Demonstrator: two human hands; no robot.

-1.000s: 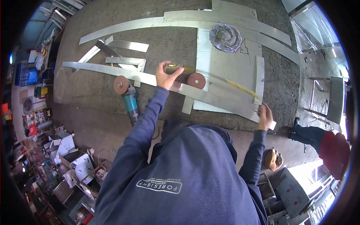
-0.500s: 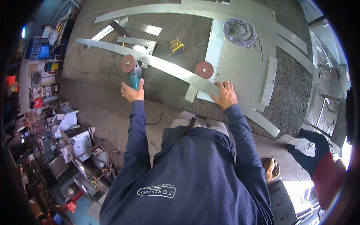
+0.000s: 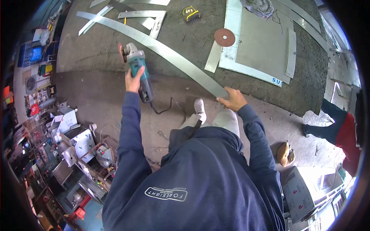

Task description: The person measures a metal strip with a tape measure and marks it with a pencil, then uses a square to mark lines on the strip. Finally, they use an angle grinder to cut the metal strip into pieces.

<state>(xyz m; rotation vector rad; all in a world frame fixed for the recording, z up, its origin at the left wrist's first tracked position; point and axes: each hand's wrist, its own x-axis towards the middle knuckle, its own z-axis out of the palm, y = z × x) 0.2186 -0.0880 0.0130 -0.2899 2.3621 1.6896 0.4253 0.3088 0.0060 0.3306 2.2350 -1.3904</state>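
Observation:
My left hand is closed around the body of a teal angle grinder, whose reddish-brown disc faces left. A dark power cord trails from the tool's rear. With my right hand I pinch the near end of a long metal strip, thumb and fingers on its edge. The strip runs diagonally up and left across the dark work table. Beside it on the table lie a loose sanding disc, a metal square and a yellow-black tape measure.
Metal sheets and a short strip lie on the table's right half, near a crumpled grey bundle. Machines and boxes crowd the floor at left. A person in red is at right, near brown shoes.
The grinder has turned so its disc faces left. My right hand has drawn the strip toward me, past the table's near edge. My view has shifted, and my body stands further back.

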